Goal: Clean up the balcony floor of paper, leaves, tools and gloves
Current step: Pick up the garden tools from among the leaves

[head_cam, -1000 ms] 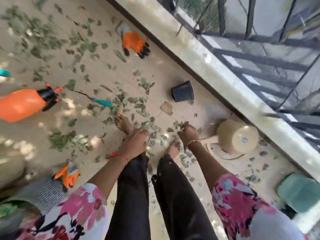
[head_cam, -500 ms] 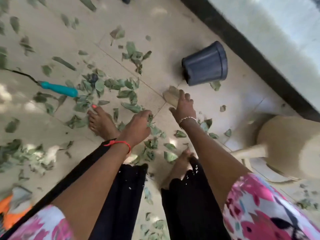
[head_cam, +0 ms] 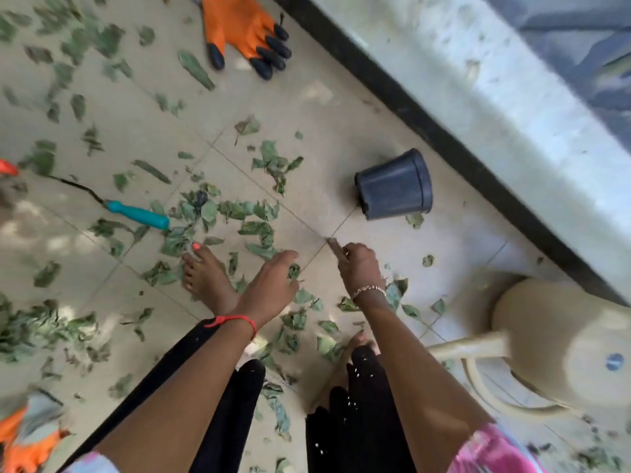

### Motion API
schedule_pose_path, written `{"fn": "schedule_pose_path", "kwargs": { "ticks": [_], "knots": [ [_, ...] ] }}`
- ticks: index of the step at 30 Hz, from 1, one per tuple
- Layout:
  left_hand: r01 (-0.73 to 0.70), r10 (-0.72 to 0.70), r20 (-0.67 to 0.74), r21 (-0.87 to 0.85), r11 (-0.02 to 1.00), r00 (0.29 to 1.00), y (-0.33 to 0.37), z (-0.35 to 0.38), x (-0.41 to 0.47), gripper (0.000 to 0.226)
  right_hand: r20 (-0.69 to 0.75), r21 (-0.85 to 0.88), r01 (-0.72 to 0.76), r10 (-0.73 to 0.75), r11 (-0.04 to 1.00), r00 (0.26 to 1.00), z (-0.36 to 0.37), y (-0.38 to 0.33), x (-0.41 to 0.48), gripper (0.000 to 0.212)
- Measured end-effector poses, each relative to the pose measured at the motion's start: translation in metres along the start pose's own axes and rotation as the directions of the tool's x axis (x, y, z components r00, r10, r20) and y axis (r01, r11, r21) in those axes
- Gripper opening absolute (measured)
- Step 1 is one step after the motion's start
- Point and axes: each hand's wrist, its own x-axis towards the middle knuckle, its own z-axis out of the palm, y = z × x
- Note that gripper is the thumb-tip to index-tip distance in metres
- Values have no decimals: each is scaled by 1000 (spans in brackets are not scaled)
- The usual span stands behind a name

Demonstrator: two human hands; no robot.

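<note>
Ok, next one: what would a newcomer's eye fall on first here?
The orange glove with black fingertips, lying at the top of the view, and the green leaves strewn across the tiles. Mid-frame, the right hand pinches a paper scrap, near a dark pot tipped on its side.

Orange glove (head_cam: 244, 30); teal-handled tool (head_cam: 138, 214); green leaves (head_cam: 254, 230); dark pot (head_cam: 394, 186).

Home balcony: tiled floor (head_cam: 324, 107), parapet ledge (head_cam: 478, 107) far right, plant pot (head_cam: 396, 189), watering can (head_cam: 560, 343), scattered leaves (head_cam: 252, 213).
</note>
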Motion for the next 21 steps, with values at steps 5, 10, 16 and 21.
{"fn": "schedule_pose_path", "kwargs": {
  "ticks": [5,10,16,21],
  "knots": [
    [3,-8,-62,-82,997,998,70,-18,-56,65,59,27,135,-136,990,989,-65,-11,-68,18],
    [-72,69,-38,-79,994,997,138,-39,-129,48,25,103,206,-210,973,977,-128,-23,-153,18],
    [-144,137,-154,-38,989,979,185,-43,-205,11,-78,288,177,-161,941,984,-155,-11,-240,20],
    [-202,205,-48,60,978,978,187,-19,-258,12,-72,439,86,-61,895,996,-146,23,-301,17]
  ]
}}
